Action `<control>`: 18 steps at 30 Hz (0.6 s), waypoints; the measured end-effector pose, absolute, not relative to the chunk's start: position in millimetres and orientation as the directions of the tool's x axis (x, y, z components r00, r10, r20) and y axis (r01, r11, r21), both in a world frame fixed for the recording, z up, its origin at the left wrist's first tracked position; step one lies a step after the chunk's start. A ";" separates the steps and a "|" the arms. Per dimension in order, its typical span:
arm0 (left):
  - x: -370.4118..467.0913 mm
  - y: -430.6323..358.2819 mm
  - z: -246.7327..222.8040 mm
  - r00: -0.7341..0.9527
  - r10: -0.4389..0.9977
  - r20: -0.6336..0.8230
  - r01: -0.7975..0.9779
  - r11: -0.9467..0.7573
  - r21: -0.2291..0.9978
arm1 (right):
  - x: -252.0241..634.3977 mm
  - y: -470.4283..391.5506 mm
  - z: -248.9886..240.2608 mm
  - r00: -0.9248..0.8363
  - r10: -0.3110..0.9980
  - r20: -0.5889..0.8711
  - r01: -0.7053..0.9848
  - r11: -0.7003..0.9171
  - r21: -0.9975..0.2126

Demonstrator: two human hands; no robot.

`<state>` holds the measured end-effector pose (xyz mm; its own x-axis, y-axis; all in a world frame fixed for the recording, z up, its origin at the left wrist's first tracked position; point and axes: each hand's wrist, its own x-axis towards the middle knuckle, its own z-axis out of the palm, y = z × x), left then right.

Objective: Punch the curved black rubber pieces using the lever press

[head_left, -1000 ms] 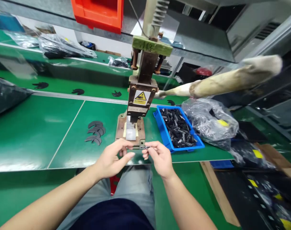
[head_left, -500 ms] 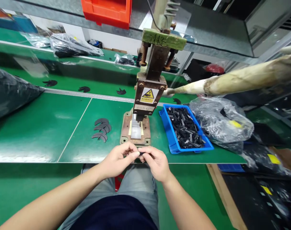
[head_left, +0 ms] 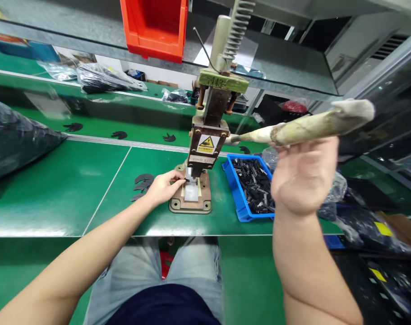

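Observation:
A hand-operated lever press (head_left: 205, 140) stands before me on the green table. My left hand (head_left: 166, 186) reaches in from the left with thumb and forefinger pinched on a small black plastic piece (head_left: 187, 180). The piece is at the metal plate (head_left: 191, 193) on the press base, just under the ram (head_left: 197, 173). Up on the right, my right hand (head_left: 303, 176) is at the tape-wrapped press lever (head_left: 303, 128), palm facing me. Its fingers go behind the lever and are mostly hidden. Several curved black parts (head_left: 144, 181) lie left of the press.
A blue bin (head_left: 237, 196) full of small black pieces sits right of the press. Overhead, a red bin (head_left: 154, 34) rests on a metal shelf. Behind are spaced black parts (head_left: 119, 135) on a green strip. Large plastic bags flank both sides, including a dark bag (head_left: 16, 140).
My hands have parted from in front of the press. The left has moved forward with the black piece to the press base; the right has risen to the lever. The view has shifted slightly.

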<state>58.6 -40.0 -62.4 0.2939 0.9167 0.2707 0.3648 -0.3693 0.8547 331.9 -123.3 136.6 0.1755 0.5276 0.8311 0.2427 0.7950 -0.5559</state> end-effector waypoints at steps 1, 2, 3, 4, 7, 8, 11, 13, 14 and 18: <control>60.5 -35.1 -62.7 0.340 0.893 0.296 0.437 -0.429 0.791 | 327.7 -121.1 154.9 0.137 0.523 0.841 0.201 0.817 -0.541; 62.7 -31.7 -62.7 0.390 0.865 0.317 0.484 -0.485 0.729 | 322.5 -120.2 169.7 0.111 0.541 0.834 0.166 0.817 -0.552; 64.9 -29.7 -62.2 0.435 0.836 0.335 0.510 -0.535 0.674 | 317.0 -120.2 180.1 0.076 0.547 0.834 0.143 0.821 -0.552; 66.8 -28.5 -61.6 0.475 0.808 0.348 0.522 -0.577 0.628 | 311.7 -121.0 186.1 0.054 0.552 0.832 0.137 0.821 -0.554; 69.5 -26.4 -59.4 0.547 0.749 0.374 0.523 -0.655 0.545 | 299.7 -127.9 179.1 0.058 0.513 0.856 0.159 0.842 -0.515; 69.5 -25.7 -58.9 0.558 0.739 0.378 0.521 -0.666 0.534 | 297.3 -132.2 169.9 0.077 0.504 0.860 0.175 0.843 -0.509; 68.4 -23.9 -59.6 0.560 0.736 0.381 0.515 -0.669 0.535 | 294.3 -150.2 128.7 0.074 0.484 0.872 0.269 0.833 -0.484; 68.4 -24.6 -60.7 0.553 0.737 0.389 0.505 -0.668 0.547 | 295.7 -163.4 96.1 0.044 0.476 0.878 0.366 0.810 -0.458; 68.8 -25.7 -60.9 0.551 0.735 0.394 0.499 -0.670 0.550 | 297.3 -169.0 80.7 0.038 0.476 0.879 0.408 0.796 -0.448; 66.5 -30.9 -55.8 0.560 0.739 0.375 0.485 -0.659 0.575 | 304.0 -180.0 40.4 0.005 0.552 0.834 0.492 0.725 -0.482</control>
<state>66.5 -30.9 -55.8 0.5602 0.7386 0.3749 0.4846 -0.6593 0.5748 304.0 -180.0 40.4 0.0047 0.5516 0.8341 0.4919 0.7250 -0.4822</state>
